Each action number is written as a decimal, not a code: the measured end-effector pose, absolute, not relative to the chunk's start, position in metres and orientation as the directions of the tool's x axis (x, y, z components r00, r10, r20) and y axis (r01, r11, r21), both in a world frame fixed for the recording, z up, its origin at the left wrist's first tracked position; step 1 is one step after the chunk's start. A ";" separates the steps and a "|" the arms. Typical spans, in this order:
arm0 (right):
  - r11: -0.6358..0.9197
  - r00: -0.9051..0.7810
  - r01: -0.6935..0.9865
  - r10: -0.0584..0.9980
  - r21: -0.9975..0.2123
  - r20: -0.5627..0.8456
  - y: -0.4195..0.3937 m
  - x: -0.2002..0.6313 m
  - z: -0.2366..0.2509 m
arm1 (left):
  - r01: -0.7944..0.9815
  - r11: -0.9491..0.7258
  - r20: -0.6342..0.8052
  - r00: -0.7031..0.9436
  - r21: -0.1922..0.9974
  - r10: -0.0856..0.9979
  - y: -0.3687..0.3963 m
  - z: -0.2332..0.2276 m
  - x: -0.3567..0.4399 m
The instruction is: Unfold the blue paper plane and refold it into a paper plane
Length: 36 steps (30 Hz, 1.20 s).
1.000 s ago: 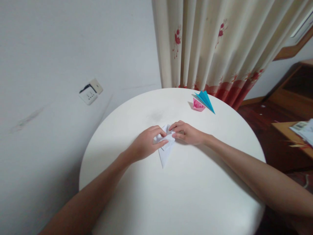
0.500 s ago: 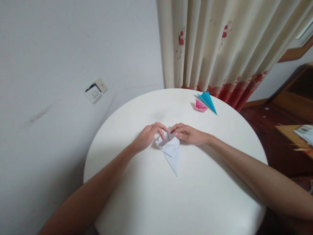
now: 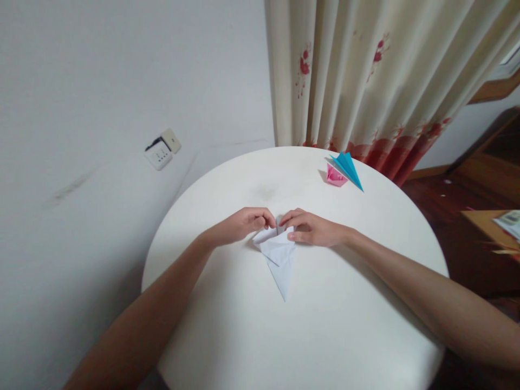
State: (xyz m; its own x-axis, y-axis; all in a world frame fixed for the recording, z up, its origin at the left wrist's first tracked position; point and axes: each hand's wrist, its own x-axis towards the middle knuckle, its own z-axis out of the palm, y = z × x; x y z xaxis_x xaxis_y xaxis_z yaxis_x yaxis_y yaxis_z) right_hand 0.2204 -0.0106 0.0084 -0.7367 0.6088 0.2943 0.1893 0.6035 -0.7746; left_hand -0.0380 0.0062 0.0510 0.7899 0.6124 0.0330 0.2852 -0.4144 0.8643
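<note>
Both the left hand (image 3: pixel 239 226) and right hand (image 3: pixel 311 228) pinched the white folded paper's (image 3: pixel 280 257) twelve-o'clock edge, pressing it flat to the table (image 3: pixel 325 325).

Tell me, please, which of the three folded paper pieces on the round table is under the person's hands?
The white folded paper, pinched at its top by the left hand and right hand. The pink piece and blue piece lie untouched at the far edge.
</note>
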 end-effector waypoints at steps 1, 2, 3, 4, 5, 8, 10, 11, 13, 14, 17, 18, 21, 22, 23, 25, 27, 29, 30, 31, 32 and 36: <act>0.604 -0.734 0.189 0.611 -0.774 0.298 -0.011 0.221 0.009 | 0.243 -0.437 0.061 0.817 0.866 0.574 0.007 0.056 -0.042; 0.608 -0.726 0.187 0.615 -0.772 0.308 -0.011 0.221 0.009 | 0.216 -0.454 0.074 0.838 0.864 0.540 0.008 0.059 -0.045; 0.611 -0.716 0.181 0.619 -0.770 0.322 -0.011 0.221 0.009 | 0.207 -0.474 0.076 0.856 0.856 0.512 0.009 0.063 -0.048; 0.616 -0.705 0.173 0.622 -0.769 0.339 -0.011 0.222 0.010 | 0.211 -0.491 0.067 0.869 0.846 0.489 0.010 0.065 -0.050; 0.619 -0.696 0.164 0.624 -0.768 0.355 -0.011 0.222 0.011 | 0.217 -0.503 0.055 0.881 0.836 0.470 0.010 0.066 -0.051; 0.621 -0.679 0.132 0.625 -0.773 0.386 -0.015 0.220 0.015 | 0.212 -0.507 0.032 0.903 0.836 0.429 0.008 0.066 -0.050; 0.616 -0.673 0.102 0.621 -0.781 0.401 -0.019 0.217 0.018 | 0.193 -0.494 0.037 0.907 0.848 0.419 0.007 0.064 -0.048; 0.612 -0.670 0.085 0.619 -0.787 0.409 -0.021 0.215 0.020 | 0.188 -0.492 0.040 0.908 0.850 0.417 0.007 0.063 -0.046; 0.606 -0.666 0.062 0.617 -0.793 0.420 -0.026 0.211 0.023 | 0.179 -0.494 0.050 0.908 0.851 0.415 0.006 0.062 -0.044; 0.609 -0.663 0.060 0.617 -0.791 0.424 -0.028 0.209 0.025 | 0.175 -0.497 0.055 0.909 0.850 0.414 0.006 0.061 -0.043; 0.646 -0.643 0.083 0.617 -0.759 0.454 -0.034 0.205 0.029 | 0.160 -0.506 0.075 0.908 0.847 0.412 0.004 0.062 -0.042; 0.661 -0.631 0.096 0.619 -0.744 0.469 -0.036 0.204 0.030 | 0.159 -0.516 0.084 0.906 0.842 0.416 0.004 0.062 -0.042; 0.685 -0.601 0.115 0.624 -0.719 0.498 -0.040 0.202 0.032 | 0.185 -0.560 0.101 0.892 0.808 0.440 0.003 0.062 -0.044; 0.684 -0.599 0.113 0.626 -0.721 0.500 -0.041 0.201 0.032 | 0.199 -0.571 0.099 0.889 0.796 0.447 0.003 0.062 -0.045; 0.679 -0.602 0.106 0.625 -0.726 0.497 -0.042 0.201 0.032 | 0.211 -0.578 0.094 0.888 0.788 0.451 0.004 0.061 -0.045; 0.662 -0.617 0.092 0.624 -0.744 0.480 -0.044 0.200 0.032 | 0.223 -0.578 0.082 0.887 0.785 0.454 0.004 0.061 -0.046; 0.643 -0.640 0.085 0.621 -0.761 0.453 -0.044 0.200 0.033 | 0.221 -0.572 0.079 0.888 0.790 0.453 0.005 0.060 -0.046; 0.628 -0.661 0.090 0.618 -0.773 0.426 -0.045 0.199 0.033 | 0.213 -0.567 0.083 0.889 0.796 0.450 0.004 0.059 -0.045; 0.624 -0.669 0.098 0.618 -0.775 0.413 -0.045 0.199 0.033 | 0.205 -0.564 0.086 0.891 0.800 0.446 0.004 0.058 -0.044; 0.623 -0.675 0.105 0.617 -0.775 0.404 -0.045 0.199 0.033 | 0.198 -0.558 0.087 0.893 0.806 0.442 0.003 0.058 -0.043; 0.624 -0.679 0.114 0.617 -0.773 0.398 -0.045 0.198 0.033 | 0.191 -0.550 0.087 0.895 0.813 0.438 0.002 0.058 -0.042; 0.654 -0.691 0.124 0.596 -0.746 0.408 -0.045 0.197 0.031 | 0.180 -0.524 0.071 0.903 0.833 0.423 -0.003 0.057 -0.036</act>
State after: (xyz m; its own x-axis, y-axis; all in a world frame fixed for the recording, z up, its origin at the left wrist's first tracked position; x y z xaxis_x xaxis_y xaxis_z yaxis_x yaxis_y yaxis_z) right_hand 0.1966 -0.0452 0.0311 -0.6914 0.5965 0.4076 0.1240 0.6538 -0.7464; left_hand -0.0359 -0.0034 0.0573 0.9033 0.4230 0.0709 0.1800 -0.5239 0.8326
